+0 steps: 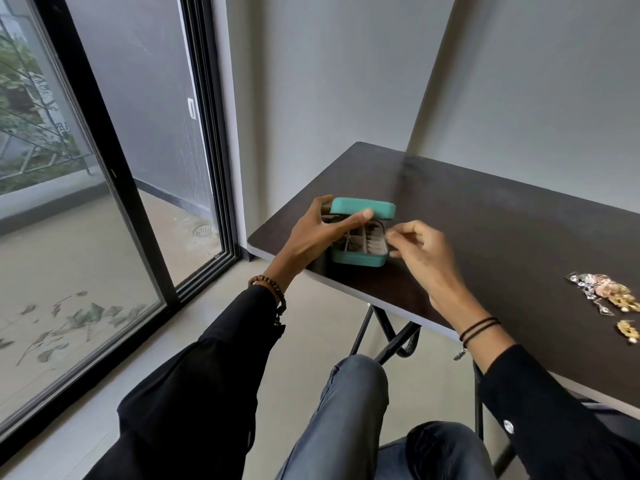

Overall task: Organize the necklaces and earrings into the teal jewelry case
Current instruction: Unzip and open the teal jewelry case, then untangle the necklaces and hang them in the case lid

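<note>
The teal jewelry case stands near the left corner of the dark table, its lid partly raised. My left hand grips the lid, thumb on its front edge and fingers behind the left end. Grey compartments and a bit of jewelry show inside. My right hand hovers at the case's right side with fingers loosely curled and fingertips close together near the rim; whether it pinches anything is unclear. A pile of necklaces and earrings lies at the table's right edge, with one gold earring apart from it.
The table folds on black legs and stands against a grey wall. A glass sliding door is on the left. My knees in jeans sit below the table's front edge.
</note>
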